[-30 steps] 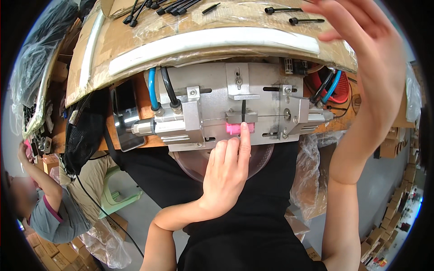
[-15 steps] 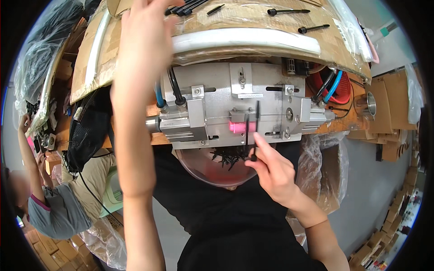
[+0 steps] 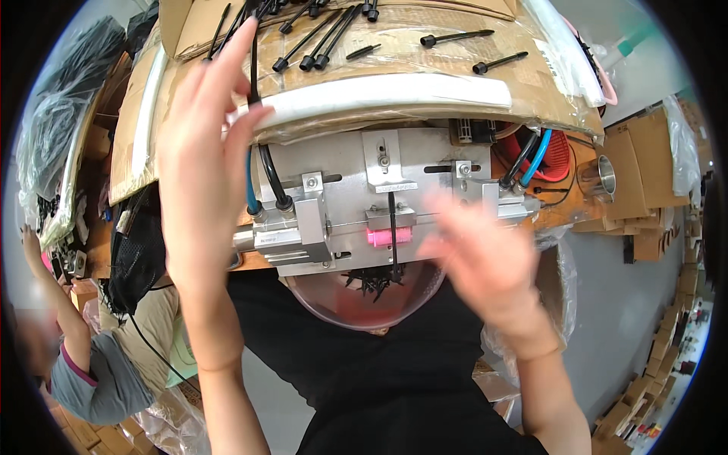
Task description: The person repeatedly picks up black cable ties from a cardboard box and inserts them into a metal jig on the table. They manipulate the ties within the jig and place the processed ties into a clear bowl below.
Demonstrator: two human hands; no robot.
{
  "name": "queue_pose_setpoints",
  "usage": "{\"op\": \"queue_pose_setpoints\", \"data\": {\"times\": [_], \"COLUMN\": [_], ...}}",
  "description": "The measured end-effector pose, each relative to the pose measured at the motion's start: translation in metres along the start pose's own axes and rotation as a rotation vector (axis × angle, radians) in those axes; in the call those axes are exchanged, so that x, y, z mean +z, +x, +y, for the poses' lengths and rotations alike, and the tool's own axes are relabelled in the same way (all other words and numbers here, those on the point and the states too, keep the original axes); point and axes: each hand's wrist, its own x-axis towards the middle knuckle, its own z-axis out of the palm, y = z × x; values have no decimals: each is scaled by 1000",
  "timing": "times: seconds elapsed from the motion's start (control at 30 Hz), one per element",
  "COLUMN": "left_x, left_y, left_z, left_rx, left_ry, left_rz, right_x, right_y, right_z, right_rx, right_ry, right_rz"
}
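My left hand (image 3: 201,163) is raised over the cardboard at the bench's near left edge, a slim black rod (image 3: 254,76) pinched between its thumb and fingers. One black headed rod (image 3: 393,220) stands lengthwise across the pink block (image 3: 377,238) at the middle of the metal fixture (image 3: 349,167), its head end toward me. To the right of that block hovers my right hand (image 3: 489,262), smeared by motion, so its fingers cannot be read. Below the fixture, a clear bowl (image 3: 334,315) on my lap contains several small black pieces.
Several more black headed rods (image 3: 318,45) lie on the cardboard sheet (image 3: 409,64) beyond the fixture. Metal cylinders with black and blue hoses (image 3: 250,182) flank the plate. A red basket (image 3: 557,159) and a metal cup (image 3: 601,176) stand right. Another person (image 3: 98,371) works at left.
My left hand came back toward me from the far rods with one rod. My right hand moved right, off the fixture; the rod it held no longer shows. The view shifted slightly.
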Motion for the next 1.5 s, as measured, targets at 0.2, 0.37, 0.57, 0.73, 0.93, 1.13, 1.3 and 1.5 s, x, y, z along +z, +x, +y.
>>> {"op": "queue_pose_setpoints", "data": {"times": [0.2, 0.37, 0.57, 0.73, 0.93, 1.13, 1.3, 1.5], "left_x": [12, 39, 54, 52, 1, -22, -28, -32], "left_y": [-106, -147, -143, -140, -73, -25, -23, -33], "left_z": [80, 105, 98, 98, 73, 46, 40, 45], "left_rx": [-10, -81, 9, 0, 35, 194, 167, 183], "left_ry": [-29, -65, 15, -21, 387, 272, 174, 136], "left_rz": [-196, -416, -439, -457, -160, -593, -621, -383], "right_x": [-40, -65, -76, -57, 31, 68, 69, -8], "right_y": [164, 172, 131, 56, -49, -60, -59, -4], "right_z": [90, 50, 70, 34, -18, -20, -18, -1], "right_rx": [-169, -90, 137, 148, 111, 72, 85, -62], "right_ry": [-491, -247, 321, 464, 310, 214, 145, -120], "right_rz": [-87, 0, 329, 385, 180, 106, 32, 72]}}
